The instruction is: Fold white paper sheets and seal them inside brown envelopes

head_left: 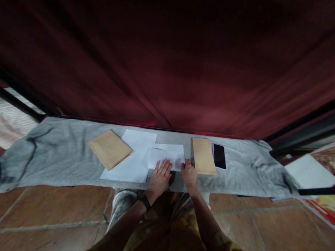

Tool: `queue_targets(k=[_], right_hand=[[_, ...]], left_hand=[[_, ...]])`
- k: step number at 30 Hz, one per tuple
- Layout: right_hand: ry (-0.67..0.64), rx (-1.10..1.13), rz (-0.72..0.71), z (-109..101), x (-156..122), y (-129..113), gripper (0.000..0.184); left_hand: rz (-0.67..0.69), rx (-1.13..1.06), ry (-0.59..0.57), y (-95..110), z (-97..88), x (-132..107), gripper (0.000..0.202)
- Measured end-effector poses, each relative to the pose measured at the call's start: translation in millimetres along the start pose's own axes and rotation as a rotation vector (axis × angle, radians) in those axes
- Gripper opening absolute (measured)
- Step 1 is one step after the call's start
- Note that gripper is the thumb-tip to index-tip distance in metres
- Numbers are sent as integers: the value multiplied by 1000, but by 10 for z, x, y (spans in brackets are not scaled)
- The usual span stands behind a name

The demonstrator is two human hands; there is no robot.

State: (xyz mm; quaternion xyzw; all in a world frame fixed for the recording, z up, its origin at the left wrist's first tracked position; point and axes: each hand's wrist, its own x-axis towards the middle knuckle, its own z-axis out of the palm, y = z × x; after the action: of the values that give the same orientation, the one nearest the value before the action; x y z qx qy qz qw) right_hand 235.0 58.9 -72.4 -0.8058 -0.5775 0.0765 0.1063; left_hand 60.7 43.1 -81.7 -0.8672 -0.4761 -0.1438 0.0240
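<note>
A folded white paper (pixel 166 155) lies on the grey cloth (pixel 57 154) in front of me. My left hand (pixel 160 179) rests flat on its near edge with the fingers stretched out; a dark band circles the wrist. My right hand (pixel 188 173) sits at the paper's right corner, fingers curled onto its edge. A larger white sheet (pixel 132 164) lies to the left under the paper. One brown envelope (pixel 110 149) lies on that sheet at the left. A second brown envelope (pixel 203 155) lies just right of my right hand.
A black phone (pixel 219 156) lies beside the right envelope. A dark red curtain (pixel 170 66) hangs behind the cloth. Terracotta floor tiles (pixel 41 212) run below. A white sheet (pixel 309 172) and coloured prints sit at the far right.
</note>
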Motion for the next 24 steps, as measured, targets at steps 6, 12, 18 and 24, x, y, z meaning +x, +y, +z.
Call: queue_targets(k=[6,12,18,24], right_hand=[[-14,-2,25,-17,25,-37,26],[-26,-6,35,-51,71,-63,23],[-39,-8,26,-66,108,-68,25],[-45,-18,13,-56,131,-75,29]], left_hand=[[-29,-8,-32,-32,12,-106,50],[-58,-44,-30,-41,-19,-5,51],[-84,-47,-58,-40,3,39,50],[-95,-42,-77,-45,1,67,50]])
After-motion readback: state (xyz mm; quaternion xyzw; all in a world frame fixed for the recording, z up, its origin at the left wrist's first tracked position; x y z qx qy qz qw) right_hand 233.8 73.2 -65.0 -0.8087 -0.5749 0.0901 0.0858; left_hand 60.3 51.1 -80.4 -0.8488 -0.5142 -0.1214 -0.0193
